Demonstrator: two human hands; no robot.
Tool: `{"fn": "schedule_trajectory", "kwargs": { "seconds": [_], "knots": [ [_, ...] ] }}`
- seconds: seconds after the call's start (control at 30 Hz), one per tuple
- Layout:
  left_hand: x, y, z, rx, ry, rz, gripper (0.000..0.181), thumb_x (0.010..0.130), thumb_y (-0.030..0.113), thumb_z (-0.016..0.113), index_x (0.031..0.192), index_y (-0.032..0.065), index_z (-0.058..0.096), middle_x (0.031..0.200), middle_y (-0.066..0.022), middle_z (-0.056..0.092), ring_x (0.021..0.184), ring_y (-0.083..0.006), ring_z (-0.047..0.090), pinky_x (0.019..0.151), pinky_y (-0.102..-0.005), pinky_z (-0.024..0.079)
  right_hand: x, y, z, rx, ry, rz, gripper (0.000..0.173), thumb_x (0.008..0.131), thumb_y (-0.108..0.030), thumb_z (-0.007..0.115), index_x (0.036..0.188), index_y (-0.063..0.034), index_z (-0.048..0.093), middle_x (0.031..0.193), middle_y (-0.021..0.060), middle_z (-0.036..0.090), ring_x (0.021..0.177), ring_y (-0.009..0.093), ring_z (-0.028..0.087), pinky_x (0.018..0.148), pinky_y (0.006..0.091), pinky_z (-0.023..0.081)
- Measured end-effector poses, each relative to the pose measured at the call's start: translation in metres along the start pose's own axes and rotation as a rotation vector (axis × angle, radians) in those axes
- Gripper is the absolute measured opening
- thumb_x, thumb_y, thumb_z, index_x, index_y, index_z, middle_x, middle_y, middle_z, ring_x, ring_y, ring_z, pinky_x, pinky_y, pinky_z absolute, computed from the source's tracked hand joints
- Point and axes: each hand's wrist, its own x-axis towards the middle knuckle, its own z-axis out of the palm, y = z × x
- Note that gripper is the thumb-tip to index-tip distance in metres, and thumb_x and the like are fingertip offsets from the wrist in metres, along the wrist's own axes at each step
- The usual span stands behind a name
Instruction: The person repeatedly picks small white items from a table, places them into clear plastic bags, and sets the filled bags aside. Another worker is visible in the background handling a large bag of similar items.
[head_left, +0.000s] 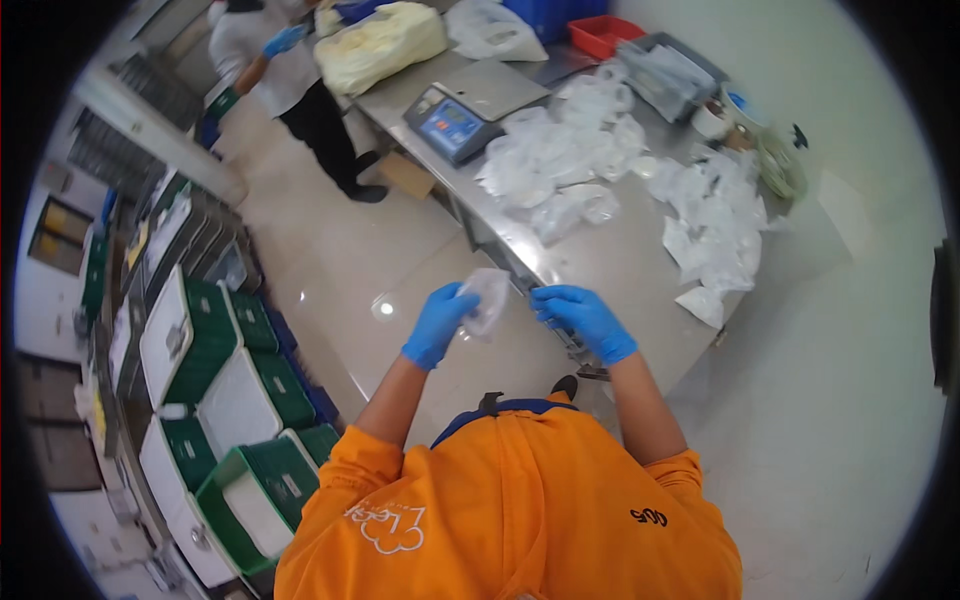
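My left hand (444, 319), in a blue glove, holds a small clear plastic bag (485, 298) with whitish contents over the floor beside the table. Near the edge of the steel table (615, 281) is my right hand (574, 311), also gloved in blue, its fingers bent; whether it holds anything small I cannot tell. Further up the table lies a heap of small filled plastic bags (562, 154). A second pile of such bags (712, 217) lies along the table's right side. Behind the first heap stands a digital scale (450, 124) with a steel pan.
A person (285, 82) in white with blue gloves stands at the far left table side. A large pale yellow bag (382, 45), a red tray (604, 35) and a grey bin (667, 79) are at the back. Green and white crates (255, 495) are stacked at left.
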Motion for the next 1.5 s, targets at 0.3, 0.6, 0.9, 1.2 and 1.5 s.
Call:
{"fn": "schedule_trajectory", "kwargs": {
  "seconds": [0.3,0.6,0.9,1.2,1.5],
  "knots": [
    [-0.054,0.034,-0.014,-0.674,-0.212,-0.057,0.032,0.093,0.025,0.066,0.113,0.0007,0.062,0.104,-0.0091,0.065,0.092,-0.0188,0.065,0.085,-0.0298,0.052,0.04,0.043,0.108,0.563,-0.053,-0.089,0.021,0.093,-0.016,0.066,0.108,-0.0015,0.062,0.099,0.0045,0.065,0.089,0.015,0.064,0.08,0.0297,0.051],
    [-0.019,-0.062,-0.087,1.028,0.46,0.24,0.019,0.079,0.014,0.062,0.097,0.0084,0.06,0.093,-0.0173,0.066,0.086,-0.0348,0.065,0.072,-0.0467,0.052,0.076,0.091,0.143,-1.077,0.456,-0.283,0.01,0.079,-0.011,0.061,0.085,-0.0037,0.057,0.078,0.0258,0.062,0.075,0.042,0.061,0.068,0.0462,0.051],
    [-0.032,-0.069,-0.085,1.012,0.408,0.572,0.007,0.08,0.01,0.06,0.082,0.0039,0.062,0.085,-0.0176,0.066,0.08,-0.0377,0.063,0.072,-0.0436,0.05,0.06,0.075,0.133,0.451,-0.207,-0.026,0.009,0.085,-0.011,0.067,0.085,-0.0061,0.059,0.089,0.0054,0.065,0.079,0.021,0.065,0.075,0.0367,0.055],
    [-0.032,-0.037,-0.069,0.458,0.182,0.169,0.016,0.081,0.015,0.064,0.076,0.0003,0.062,0.073,-0.0092,0.06,0.07,-0.0157,0.057,0.066,-0.0313,0.047,0.033,0.066,0.146,0.262,-0.072,0.076,0.027,0.087,-0.014,0.071,0.109,-0.0017,0.062,0.098,0.0065,0.065,0.091,0.016,0.066,0.085,0.032,0.055],
    [-0.045,-0.025,-0.061,-0.127,-0.243,0.065,0.017,0.084,0.02,0.066,0.083,0.0036,0.061,0.08,-0.0032,0.06,0.073,-0.013,0.056,0.065,-0.0309,0.046,0.052,0.08,0.138,-0.172,0.254,-0.05,0.007,0.085,-0.008,0.062,0.09,-0.0021,0.062,0.079,0.0076,0.064,0.073,0.016,0.066,0.064,0.0304,0.055]
  ]
}}
